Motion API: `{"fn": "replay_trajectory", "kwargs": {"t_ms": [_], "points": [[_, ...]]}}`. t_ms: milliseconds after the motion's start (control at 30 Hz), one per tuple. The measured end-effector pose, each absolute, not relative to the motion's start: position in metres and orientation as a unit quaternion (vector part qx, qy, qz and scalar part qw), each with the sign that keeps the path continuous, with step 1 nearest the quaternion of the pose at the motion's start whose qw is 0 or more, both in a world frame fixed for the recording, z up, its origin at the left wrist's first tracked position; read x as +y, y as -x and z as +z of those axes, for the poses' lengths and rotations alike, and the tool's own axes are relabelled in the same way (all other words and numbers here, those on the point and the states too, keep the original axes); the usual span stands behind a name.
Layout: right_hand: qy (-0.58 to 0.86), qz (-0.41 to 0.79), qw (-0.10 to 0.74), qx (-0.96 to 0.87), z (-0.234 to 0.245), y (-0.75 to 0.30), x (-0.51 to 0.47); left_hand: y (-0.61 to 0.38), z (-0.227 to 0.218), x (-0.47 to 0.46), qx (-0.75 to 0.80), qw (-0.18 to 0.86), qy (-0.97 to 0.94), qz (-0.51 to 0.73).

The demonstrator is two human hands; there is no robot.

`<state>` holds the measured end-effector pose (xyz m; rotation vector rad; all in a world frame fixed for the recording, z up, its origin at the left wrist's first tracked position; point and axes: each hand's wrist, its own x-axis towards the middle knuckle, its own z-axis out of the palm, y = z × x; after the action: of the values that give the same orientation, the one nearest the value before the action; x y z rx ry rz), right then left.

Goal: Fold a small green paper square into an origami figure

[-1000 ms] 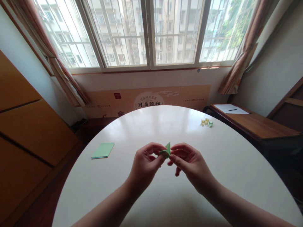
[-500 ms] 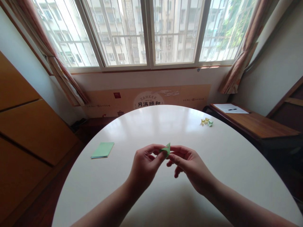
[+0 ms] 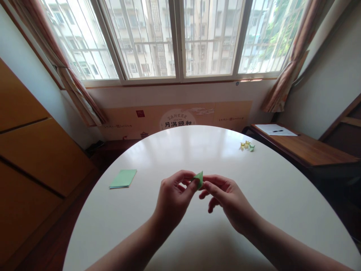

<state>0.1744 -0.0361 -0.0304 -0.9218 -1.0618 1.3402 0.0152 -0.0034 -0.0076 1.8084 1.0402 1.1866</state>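
A small piece of folded green paper [image 3: 200,180] is held up over the white table, one pointed corner upward. My left hand [image 3: 176,192] pinches its left side between thumb and forefinger. From the right, my right hand [image 3: 222,192] has its thumb and forefinger closed on the paper's right edge, with the other fingers curled below. The fingertips partly cover the paper, so its folds cannot be fully made out. To the left of my hands lies a stack of green square paper [image 3: 123,178], with other colours showing at its lower edge.
Several small folded paper figures [image 3: 247,145], yellow and pale green, sit at the far right of the round white table [image 3: 135,229]. Beyond it, a wooden side table [image 3: 318,148] bears a white sheet [image 3: 275,130] with a pen [image 3: 278,131]. A printed box panel [image 3: 121,116] stands below the window.
Both hands keep their pinch on the folded green paper, which has turned very slightly between the fingers. The whole view has shifted a few pixels; the table items stay put.
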Motion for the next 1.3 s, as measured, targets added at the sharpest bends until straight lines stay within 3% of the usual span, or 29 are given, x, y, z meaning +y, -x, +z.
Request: {"fn": "replay_trajectory", "kwargs": {"t_ms": [500,1300], "points": [[0.396,0.554,0.572,-0.457,-0.0323,-0.1722,-0.0368,-0.0166,-0.0085,-0.0053,0.391,0.373,-0.696,0.472],[0.379,0.546,0.567,-0.487,-0.0233,-0.1794,-0.0387,-0.0117,-0.0089,0.0013,0.285,0.511,-0.647,0.49]]}}
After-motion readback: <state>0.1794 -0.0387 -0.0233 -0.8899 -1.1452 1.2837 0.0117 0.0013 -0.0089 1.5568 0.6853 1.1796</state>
